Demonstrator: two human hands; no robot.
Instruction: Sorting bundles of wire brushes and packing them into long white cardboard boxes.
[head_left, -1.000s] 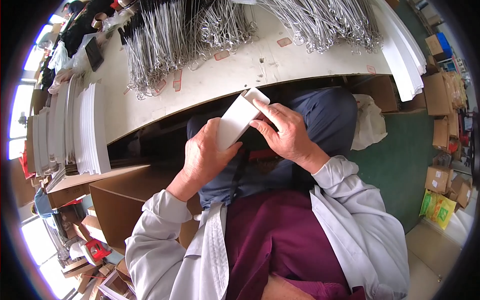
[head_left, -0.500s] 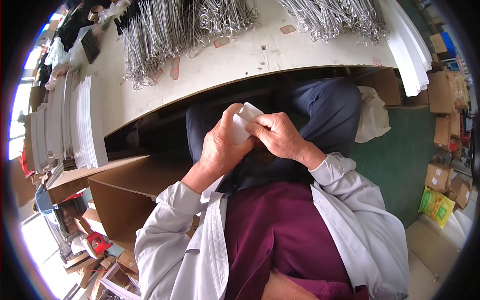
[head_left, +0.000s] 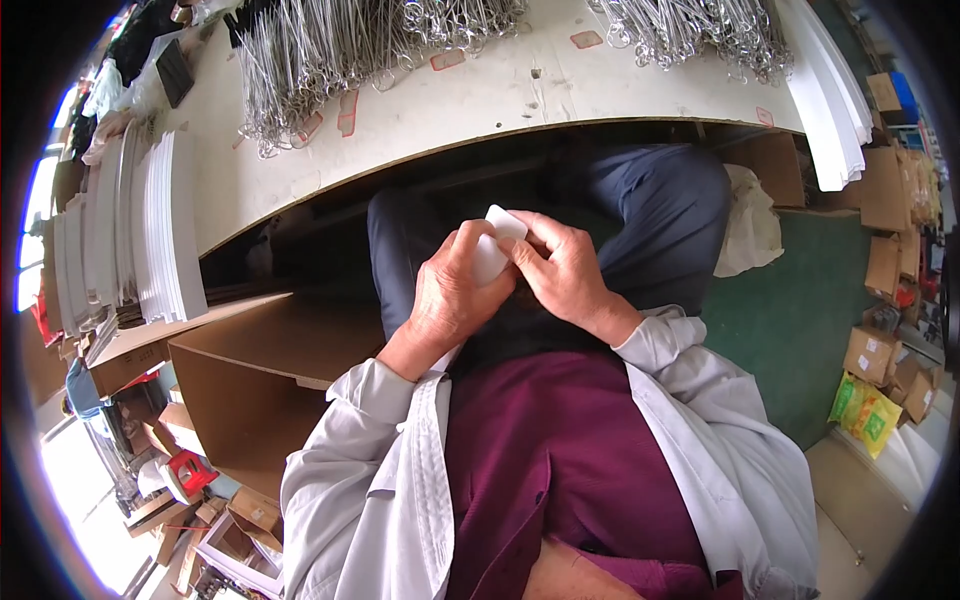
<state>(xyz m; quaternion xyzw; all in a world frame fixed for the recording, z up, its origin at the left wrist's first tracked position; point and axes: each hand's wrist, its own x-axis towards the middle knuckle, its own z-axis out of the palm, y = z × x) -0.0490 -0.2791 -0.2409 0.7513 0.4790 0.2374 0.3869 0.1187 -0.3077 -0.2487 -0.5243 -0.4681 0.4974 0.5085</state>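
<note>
A slim white carton (head_left: 488,262), smooth and matt, sits between the two hands above the lap, just off the near edge of the table (head_left: 420,145). The left hand (head_left: 452,288) wraps around its body, fingers curled closely against the sides. The right hand (head_left: 568,272) has thumb and fingers pinched together at the carton's upper end, beside a round-cornered flap (head_left: 507,222) (whatever lies inside is hidden).

On the pale, scuffed surface, thin shiny metal rods (head_left: 315,65) with looped tips lie bundled, loops toward the near edge; a second bundle (head_left: 695,40) lies farther right. Flat white sheets (head_left: 168,235) stand packed at the left edge, and more long white strips (head_left: 828,115) overhang the right edge. Below the left corner, an open brown cardboard box (head_left: 225,410) shows a shadowed interior, its contents too dark to tell.
</note>
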